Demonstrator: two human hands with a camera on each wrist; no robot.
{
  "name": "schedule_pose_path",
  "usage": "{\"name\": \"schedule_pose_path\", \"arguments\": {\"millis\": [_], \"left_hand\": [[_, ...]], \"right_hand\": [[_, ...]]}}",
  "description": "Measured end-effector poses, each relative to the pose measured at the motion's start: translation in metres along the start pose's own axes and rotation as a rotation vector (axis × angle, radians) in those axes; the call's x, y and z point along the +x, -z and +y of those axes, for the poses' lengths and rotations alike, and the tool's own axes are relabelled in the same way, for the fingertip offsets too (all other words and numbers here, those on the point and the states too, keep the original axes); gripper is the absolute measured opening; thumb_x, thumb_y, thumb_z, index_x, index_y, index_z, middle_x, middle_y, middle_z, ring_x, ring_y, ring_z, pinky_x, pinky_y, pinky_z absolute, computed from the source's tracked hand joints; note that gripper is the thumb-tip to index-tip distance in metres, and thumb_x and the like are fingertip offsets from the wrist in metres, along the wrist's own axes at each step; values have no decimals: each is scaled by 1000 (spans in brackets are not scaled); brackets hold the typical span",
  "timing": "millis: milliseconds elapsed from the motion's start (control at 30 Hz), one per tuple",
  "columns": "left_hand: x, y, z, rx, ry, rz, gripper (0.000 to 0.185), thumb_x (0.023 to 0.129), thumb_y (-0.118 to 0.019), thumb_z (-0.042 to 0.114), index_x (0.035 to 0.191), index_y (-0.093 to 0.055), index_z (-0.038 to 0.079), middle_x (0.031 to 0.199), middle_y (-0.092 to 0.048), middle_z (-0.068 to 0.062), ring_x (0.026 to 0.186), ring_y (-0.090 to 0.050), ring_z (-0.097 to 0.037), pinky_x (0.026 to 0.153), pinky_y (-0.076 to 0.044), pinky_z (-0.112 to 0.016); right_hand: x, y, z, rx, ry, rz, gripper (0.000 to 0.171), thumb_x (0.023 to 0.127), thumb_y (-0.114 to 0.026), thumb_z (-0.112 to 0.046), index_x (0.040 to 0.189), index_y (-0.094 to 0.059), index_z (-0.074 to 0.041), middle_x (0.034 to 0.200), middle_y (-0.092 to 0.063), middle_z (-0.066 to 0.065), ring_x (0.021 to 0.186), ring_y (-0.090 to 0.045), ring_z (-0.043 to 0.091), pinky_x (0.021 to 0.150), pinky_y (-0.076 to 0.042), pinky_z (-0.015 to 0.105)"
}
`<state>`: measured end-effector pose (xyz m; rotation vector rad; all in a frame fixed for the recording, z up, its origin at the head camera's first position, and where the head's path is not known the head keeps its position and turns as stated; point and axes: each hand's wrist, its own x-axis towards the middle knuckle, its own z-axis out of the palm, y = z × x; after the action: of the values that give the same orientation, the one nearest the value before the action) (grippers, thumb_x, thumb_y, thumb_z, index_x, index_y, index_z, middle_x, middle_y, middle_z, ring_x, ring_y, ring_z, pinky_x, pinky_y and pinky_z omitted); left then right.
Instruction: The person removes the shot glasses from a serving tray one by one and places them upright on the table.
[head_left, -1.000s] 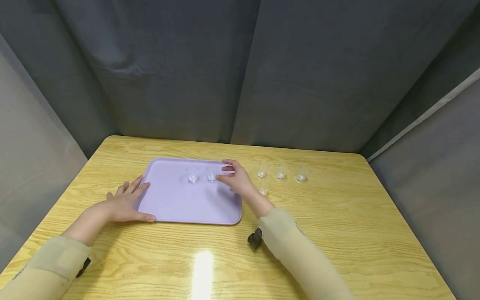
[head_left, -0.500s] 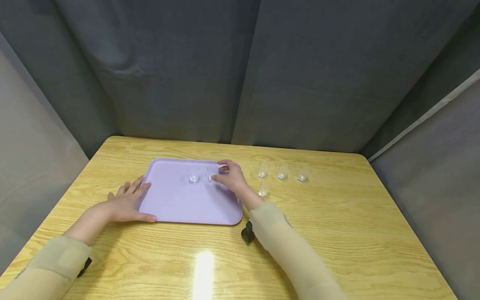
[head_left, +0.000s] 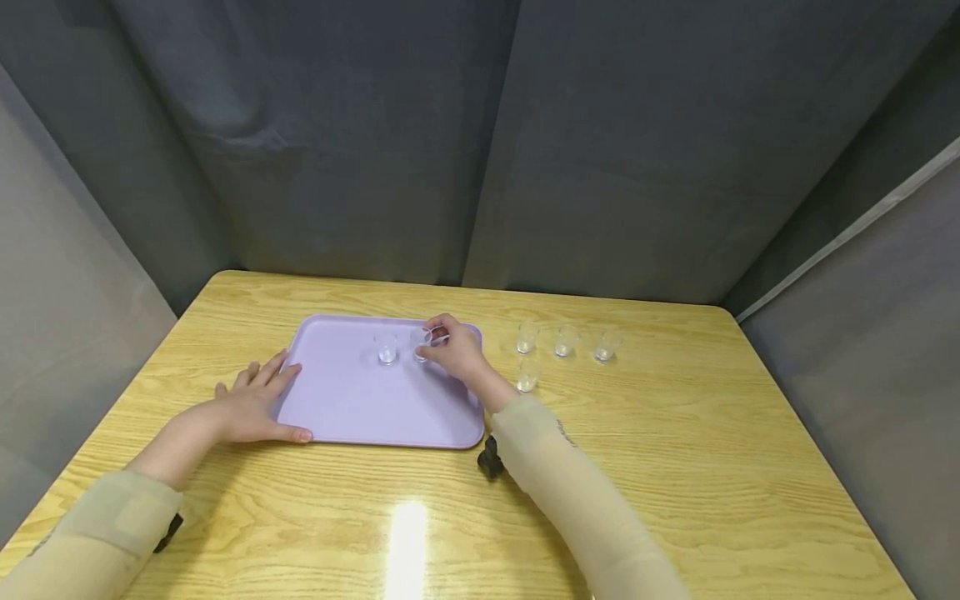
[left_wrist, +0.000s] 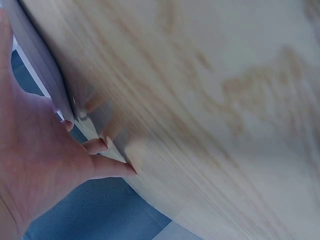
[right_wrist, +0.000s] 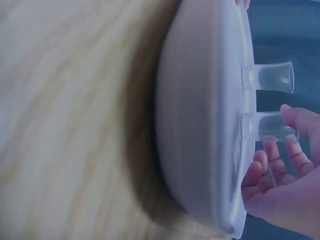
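Observation:
A lilac tray (head_left: 375, 408) lies on the table with two clear shot glasses upright on it. My left hand (head_left: 251, 410) is spread at its left side, thumb along the front corner and fingers against the left edge. In the left wrist view, fingertips of the left hand (left_wrist: 55, 145) reach down to the wood. My right hand (head_left: 456, 350) is over the tray's right half and pinches the right-hand shot glass (head_left: 420, 343) near its rim. The right wrist view has its thumb (right_wrist: 295, 119) and fingers on opposite sides of that glass. The other shot glass (head_left: 386, 350) stands just left.
Right of the tray, three clear shot glasses stand in a row, the middle one (head_left: 564, 342) among them. Another shot glass (head_left: 528, 377) stands nearer, close by the right forearm. Dark grey curtains (head_left: 600, 167) hang behind the wooden table (head_left: 675, 467).
My right hand has moved slightly left, and its thumb and fingers have closed on the right-hand shot glass. The left hand and the tray have stayed put.

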<state>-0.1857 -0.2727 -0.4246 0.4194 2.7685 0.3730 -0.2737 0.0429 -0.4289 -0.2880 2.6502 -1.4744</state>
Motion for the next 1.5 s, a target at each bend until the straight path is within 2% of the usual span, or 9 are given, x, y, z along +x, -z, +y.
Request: {"name": "schedule_pose_path", "arguments": {"millis": [267,433,600,800,1033,1200,1500], "left_hand": [[1,-1,-2,-2,5,-5,120,67,-61,77,151,-16,5,157,3,-19,134,-3,-60,88,-4,-83],[2,-1,-3,-2,3,-1,119,67,-62,76,151,-16,4,157,2,-20,134,-4,-60,88,-4,-84],[2,-2,-3,2,6,1,118,68,-62,75,151,-16,5,157,2,-19,134,-4,-60,88,-5,-83],[0,-2,-3,1,8,0,118,68,-62,75,151,-16,5,157,2,-19,134,-5,-60,88,-6,-83],[0,-2,-4,3,11,-2,120,67,-62,77,151,-16,5,157,2,-19,134,-4,-60,88,-5,-83],[0,-2,-5,-8,11,-5,120,66,-62,77,151,-16,5,157,3,-19,134,-4,-60,88,-4,-83],[1,-4,-7,-10,13,1,120,66,-62,77,151,-17,5,157,3,-19,134,-4,-60,88,-4,-83]], "right_hand": [[-4,7,-9,-41,10,-24,37,79,-77,-14,111,-60,-7,102,-64,9,86,-58,18,72,-46,24],[-9,17,-21,-90,51,-44,35,78,-77,-15,108,-60,-8,100,-65,7,90,-60,21,72,-47,24],[-16,31,-34,-116,91,-81,34,78,-77,-16,108,-60,-11,99,-65,5,86,-58,19,69,-46,22],[-26,57,-48,-99,117,-125,35,79,-77,-18,109,-60,-12,98,-63,4,82,-55,18,66,-45,23],[-41,94,-60,-56,152,-134,34,82,-74,-16,111,-58,-9,100,-63,6,86,-55,20,70,-45,26],[-52,118,-62,-85,181,-128,35,83,-73,-16,113,-58,-8,100,-63,7,86,-55,21,69,-45,29],[-76,156,-55,-156,175,-91,35,84,-72,-19,115,-57,-9,101,-64,5,89,-53,20,69,-46,30]]}}
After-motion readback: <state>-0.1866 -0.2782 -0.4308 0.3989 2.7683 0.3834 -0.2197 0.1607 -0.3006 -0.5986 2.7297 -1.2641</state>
